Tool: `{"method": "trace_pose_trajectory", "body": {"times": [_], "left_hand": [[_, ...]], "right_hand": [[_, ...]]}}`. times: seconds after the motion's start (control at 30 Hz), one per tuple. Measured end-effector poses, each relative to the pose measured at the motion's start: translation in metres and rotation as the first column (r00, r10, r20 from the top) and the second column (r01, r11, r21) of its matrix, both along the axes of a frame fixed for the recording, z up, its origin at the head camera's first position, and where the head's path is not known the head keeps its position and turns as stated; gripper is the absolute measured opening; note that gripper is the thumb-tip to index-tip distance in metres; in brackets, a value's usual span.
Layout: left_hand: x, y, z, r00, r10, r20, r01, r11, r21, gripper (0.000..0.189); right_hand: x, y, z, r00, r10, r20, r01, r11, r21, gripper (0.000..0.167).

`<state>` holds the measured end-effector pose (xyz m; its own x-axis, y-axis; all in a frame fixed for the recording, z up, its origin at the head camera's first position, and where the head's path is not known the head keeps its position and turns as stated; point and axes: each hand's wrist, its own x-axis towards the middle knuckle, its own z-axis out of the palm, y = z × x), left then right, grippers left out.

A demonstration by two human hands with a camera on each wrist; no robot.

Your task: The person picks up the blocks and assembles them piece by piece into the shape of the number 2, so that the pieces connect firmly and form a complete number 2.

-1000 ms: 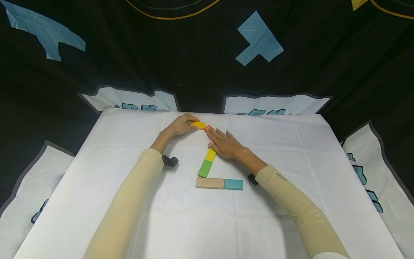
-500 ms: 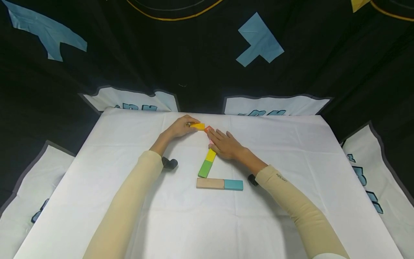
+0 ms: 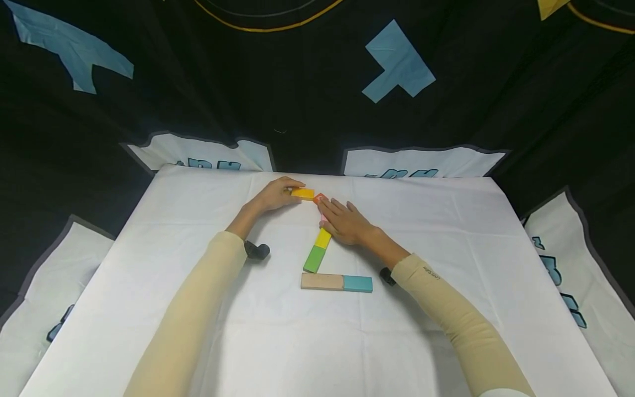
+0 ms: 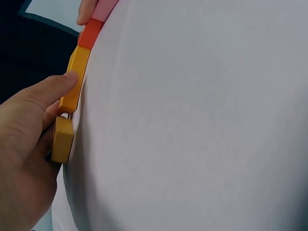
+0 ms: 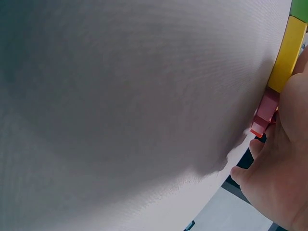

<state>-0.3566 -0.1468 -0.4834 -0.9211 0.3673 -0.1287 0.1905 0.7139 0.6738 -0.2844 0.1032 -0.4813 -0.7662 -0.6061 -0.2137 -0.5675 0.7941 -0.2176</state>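
Observation:
In the head view, my left hand [image 3: 275,193] pinches an orange-yellow block [image 3: 302,193] at the far side of the table. The left wrist view shows my thumb on that block; a second, darker yellow block [image 4: 62,139] sits against my lower fingers. The orange-yellow block's far end meets a red block [image 4: 90,34], with a pink block [image 4: 104,9] beyond it. My right hand [image 3: 347,221] rests with straight fingers over the red and pink blocks, partly hiding them. A yellow block [image 3: 323,238] and a green block [image 3: 315,259] continue the line toward me.
Nearer me, a tan block [image 3: 322,282] and a teal block [image 3: 358,284] lie end to end, crossways just below the green block. A white cloth covers the table [image 3: 297,353]. A dark curtain [image 3: 297,99] hangs behind its far edge.
My left forearm has shifted very slightly left and toward me, the hand still at the orange-yellow block. The right hand and the blocks stay in place.

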Motion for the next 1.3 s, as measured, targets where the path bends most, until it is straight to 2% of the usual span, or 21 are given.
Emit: {"method": "trace_pose_trajectory", "body": {"times": [0.27,0.5,0.73,1.3], "left_hand": [[0.002,-0.014,-0.001,0.999,0.042,0.021,-0.042,0.999,-0.015,0.052],[0.002,-0.03,-0.004,0.996,0.075,0.039,-0.076,0.997,0.025,0.056],[0.003,-0.041,-0.003,0.995,0.087,0.049,-0.087,0.996,0.0,0.054],[0.005,-0.045,-0.005,0.994,0.111,-0.016,-0.111,0.994,0.013,0.042]], "right_hand": [[0.001,0.0,-0.001,1.0,-0.013,0.005,0.013,1.0,-0.006,0.067],[0.001,0.0,-0.002,1.0,-0.013,0.003,0.013,1.0,-0.008,0.067],[0.001,0.001,-0.002,1.0,-0.01,0.0,0.01,1.0,-0.022,0.066],[0.001,0.0,0.0,1.0,0.0,-0.003,0.0,1.0,-0.031,0.067]]}}
